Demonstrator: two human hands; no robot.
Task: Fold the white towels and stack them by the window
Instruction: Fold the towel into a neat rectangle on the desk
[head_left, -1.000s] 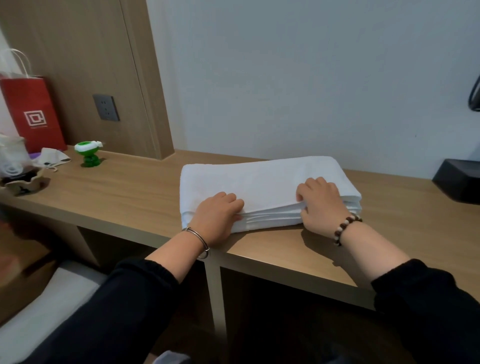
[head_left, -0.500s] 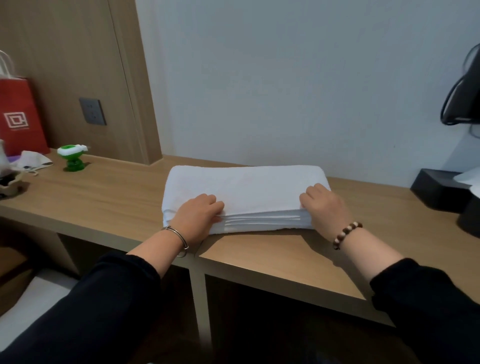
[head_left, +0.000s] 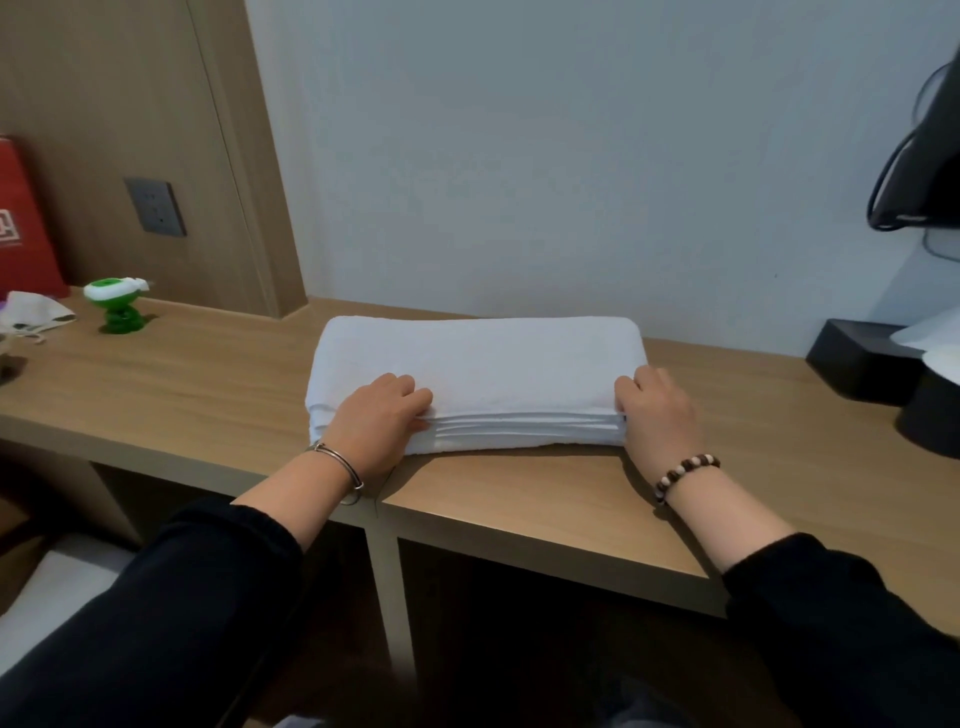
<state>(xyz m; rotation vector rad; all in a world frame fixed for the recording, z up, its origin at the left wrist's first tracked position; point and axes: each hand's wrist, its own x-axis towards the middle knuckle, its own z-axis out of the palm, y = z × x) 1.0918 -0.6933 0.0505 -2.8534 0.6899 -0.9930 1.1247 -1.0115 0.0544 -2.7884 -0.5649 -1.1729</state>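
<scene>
The folded towels (head_left: 478, 364) lie stacked on the bench (head_left: 182, 384), their far edge close to the wall (head_left: 519, 156). The left hand (head_left: 376, 421) grips the stack's near left corner (fingers bent over the top layer). The right hand (head_left: 657, 415) clasps its right end. A green toy (head_left: 117, 306) stands far left.

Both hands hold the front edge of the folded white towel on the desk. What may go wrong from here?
1. The folded towel shows several loose layers along its front edge, and the left hand and right hand grip only near its ends; if lifted so, the middle may sag and the fold may open.
2. Moved to the right, it may knock the black box.
</scene>
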